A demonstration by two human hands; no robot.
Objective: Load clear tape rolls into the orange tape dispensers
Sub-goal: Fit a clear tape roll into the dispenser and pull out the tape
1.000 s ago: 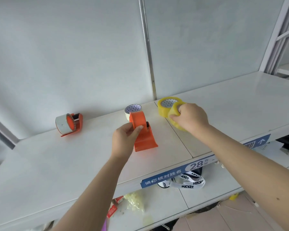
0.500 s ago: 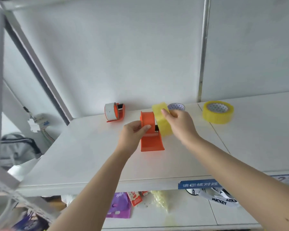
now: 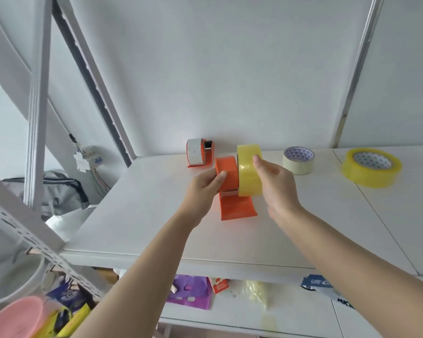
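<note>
An orange tape dispenser [image 3: 237, 208] stands on the white shelf [image 3: 137, 215] in the middle of the view. My left hand [image 3: 204, 189] grips its rounded top from the left. My right hand [image 3: 275, 184] holds a yellowish clear tape roll [image 3: 248, 174] upright, pressed against the dispenser's right side. A second orange dispenser [image 3: 206, 157] with a white roll in it stands by the back wall. A small pale roll [image 3: 298, 160] and a larger yellowish clear roll [image 3: 371, 170] lie flat to the right.
A slanted white rack post [image 3: 37, 98] and perforated rail [image 3: 34, 242] stand at the left. The lower shelf holds purple packets [image 3: 193, 291] and a Mickey strap [image 3: 344, 303]. A pink bowl [image 3: 15, 318] sits at the bottom left.
My right hand carried the tape roll left from beside the flat roll to the dispenser's right side. The left hand stayed on the dispenser. The camera swung left.
</note>
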